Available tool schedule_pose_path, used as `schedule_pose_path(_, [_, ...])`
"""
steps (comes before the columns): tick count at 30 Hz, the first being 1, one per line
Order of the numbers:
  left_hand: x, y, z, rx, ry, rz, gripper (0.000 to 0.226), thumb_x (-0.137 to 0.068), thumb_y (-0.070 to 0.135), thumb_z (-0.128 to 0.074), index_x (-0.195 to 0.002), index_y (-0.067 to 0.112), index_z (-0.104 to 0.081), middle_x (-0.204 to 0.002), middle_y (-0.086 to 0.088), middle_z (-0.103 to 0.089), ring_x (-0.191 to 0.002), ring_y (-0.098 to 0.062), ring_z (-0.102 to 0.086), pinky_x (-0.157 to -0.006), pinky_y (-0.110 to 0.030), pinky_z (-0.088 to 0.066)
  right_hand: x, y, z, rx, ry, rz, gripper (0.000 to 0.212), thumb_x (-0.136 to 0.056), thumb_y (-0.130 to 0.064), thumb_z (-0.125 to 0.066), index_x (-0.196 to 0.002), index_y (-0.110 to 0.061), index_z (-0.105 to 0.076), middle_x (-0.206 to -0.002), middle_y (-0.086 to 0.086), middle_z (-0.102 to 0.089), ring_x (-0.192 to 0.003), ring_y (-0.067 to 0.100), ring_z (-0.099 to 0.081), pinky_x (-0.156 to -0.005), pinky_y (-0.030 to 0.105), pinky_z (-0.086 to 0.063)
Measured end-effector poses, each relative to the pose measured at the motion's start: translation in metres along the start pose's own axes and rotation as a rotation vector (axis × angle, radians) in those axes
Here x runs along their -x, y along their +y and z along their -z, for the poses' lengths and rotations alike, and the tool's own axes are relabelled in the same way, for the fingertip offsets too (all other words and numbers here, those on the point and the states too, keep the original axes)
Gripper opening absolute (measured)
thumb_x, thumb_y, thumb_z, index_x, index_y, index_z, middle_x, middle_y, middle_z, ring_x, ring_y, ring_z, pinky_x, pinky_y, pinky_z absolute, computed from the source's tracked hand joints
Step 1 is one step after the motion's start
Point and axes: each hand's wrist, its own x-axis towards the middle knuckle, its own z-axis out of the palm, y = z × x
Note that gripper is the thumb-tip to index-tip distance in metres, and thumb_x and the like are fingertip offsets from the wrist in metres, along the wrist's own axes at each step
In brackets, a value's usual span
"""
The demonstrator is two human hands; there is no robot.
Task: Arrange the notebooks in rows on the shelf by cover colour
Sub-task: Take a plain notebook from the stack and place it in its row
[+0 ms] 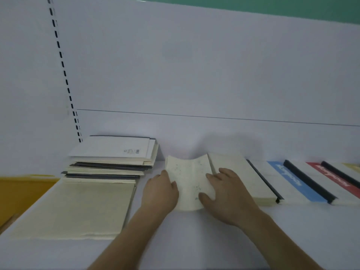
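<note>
A cream notebook with small blue specks lies on the white shelf, its far edge bowed upward. My left hand holds its left edge, fingers wrapped around the side. My right hand presses on its right side, thumb and fingers spread over the cover. To the right runs a row of notebooks: a plain cream one, one with a blue stripe and one with a red stripe, each with a black spine.
A mixed stack of cream, white and grey notebooks stands at the back left. A large cream notebook lies flat in front of it. A yellow surface shows beyond the shelf's left edge. The white back panel rises behind.
</note>
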Motion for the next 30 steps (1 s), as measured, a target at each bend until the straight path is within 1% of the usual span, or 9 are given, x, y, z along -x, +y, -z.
schedule_pose_path(3, [-0.009,-0.001,-0.011,-0.140,-0.003,-0.015,0.027,-0.100,0.035,-0.040,-0.111,0.015,-0.054,-0.108,-0.007,-0.067,-0.107,-0.027,-0.055,-0.078,-0.030,-0.036,-0.013,0.011,-0.014,0.087,-0.068,0.070,0.087,-0.073,-0.073,-0.013,-0.133,-0.020,-0.047,-0.134,0.004,-0.053,-0.137,0.027,-0.025,-0.116,0.036,-0.016])
schedule_pose_path(8, [-0.019,-0.001,-0.016,-0.315,-0.003,-0.022,0.031,-0.099,0.038,-0.036,-0.115,0.019,-0.056,-0.114,-0.004,-0.064,-0.114,-0.029,-0.048,-0.079,-0.034,-0.036,-0.022,0.017,-0.026,0.125,-0.052,0.082,0.088,-0.075,-0.073,-0.007,-0.134,-0.021,-0.047,-0.132,0.007,-0.053,-0.140,0.029,-0.022,-0.117,0.041,-0.012])
schedule_pose_path(10, [-0.020,-0.002,-0.018,-0.368,-0.002,-0.032,0.033,-0.100,0.037,-0.035,-0.116,0.019,-0.058,-0.120,-0.006,-0.059,-0.117,-0.030,-0.047,-0.086,-0.036,-0.040,-0.022,0.015,-0.031,0.130,-0.059,0.076,0.085,-0.079,-0.072,-0.006,-0.136,-0.022,-0.045,-0.135,0.010,-0.051,-0.142,0.032,-0.019,-0.117,0.044,-0.011])
schedule_pose_path(15, [-0.023,-0.008,-0.011,-0.287,-0.080,-0.053,0.046,-0.097,0.054,-0.037,-0.117,0.017,-0.056,-0.122,-0.009,-0.060,-0.118,-0.031,-0.049,-0.093,-0.038,-0.041,-0.019,0.014,-0.031,0.149,-0.059,0.080,0.084,-0.080,-0.072,0.000,-0.133,-0.026,-0.046,-0.145,0.009,-0.040,-0.146,0.030,-0.007,-0.118,0.045,-0.004])
schedule_pose_path(19, [-0.011,-0.015,0.002,-0.204,-0.218,-0.106,0.078,-0.083,0.078,-0.041,-0.136,0.021,-0.043,-0.132,-0.007,-0.054,-0.124,-0.028,-0.046,-0.099,-0.039,-0.039,-0.014,0.018,-0.016,0.103,-0.095,0.150,0.091,-0.075,-0.086,-0.011,-0.142,-0.030,-0.038,-0.157,0.000,-0.020,-0.147,0.023,0.003,-0.119,0.039,0.000])
schedule_pose_path(21, [-0.005,-0.018,0.006,-0.234,-0.300,-0.151,0.089,-0.078,0.080,-0.049,-0.143,0.022,-0.035,-0.136,-0.005,-0.049,-0.127,-0.027,-0.042,-0.102,-0.038,-0.038,-0.013,0.022,-0.011,0.125,-0.158,0.209,0.088,-0.074,-0.086,-0.019,-0.139,-0.031,-0.042,-0.154,-0.003,-0.026,-0.146,0.022,-0.003,-0.119,0.035,-0.001])
schedule_pose_path(23, [-0.007,-0.021,0.008,-0.248,-0.349,-0.192,0.088,-0.077,0.075,-0.057,-0.142,0.021,-0.037,-0.135,-0.005,-0.047,-0.128,-0.026,-0.041,-0.103,-0.036,-0.038,-0.016,0.027,-0.011,0.151,-0.168,0.254,0.080,-0.076,-0.079,-0.020,-0.133,-0.030,-0.048,-0.147,-0.006,-0.038,-0.145,0.021,-0.011,-0.118,0.034,-0.004])
schedule_pose_path(26, [-0.012,-0.024,0.009,-0.214,-0.339,-0.220,0.080,-0.080,0.068,-0.061,-0.140,0.019,-0.042,-0.134,-0.005,-0.048,-0.126,-0.024,-0.043,-0.101,-0.034,-0.039,-0.021,0.029,-0.018,0.131,-0.129,0.313,0.079,-0.077,-0.074,-0.014,-0.127,-0.030,-0.055,-0.135,-0.011,-0.052,-0.143,0.019,-0.021,-0.118,0.034,-0.006])
schedule_pose_path(30, [-0.014,-0.027,0.009,-0.247,-0.310,-0.240,0.075,-0.081,0.069,-0.059,-0.137,0.019,-0.047,-0.132,-0.004,-0.052,-0.123,-0.023,-0.047,-0.098,-0.034,-0.041,-0.024,0.032,-0.026,0.130,-0.104,0.351,0.075,-0.081,-0.071,-0.013,-0.125,-0.029,-0.057,-0.131,-0.011,-0.056,-0.142,0.019,-0.025,-0.118,0.035,-0.006])
